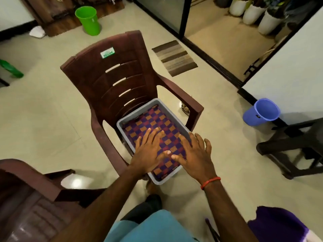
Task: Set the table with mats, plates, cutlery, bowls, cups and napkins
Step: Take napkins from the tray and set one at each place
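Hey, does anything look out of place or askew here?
The grey tray sits skewed on the brown chair, its near corner seeming to overhang the seat's front edge. Nothing looks spilled or damaged.

Left grip (148,152), right grip (195,155): flat, splayed
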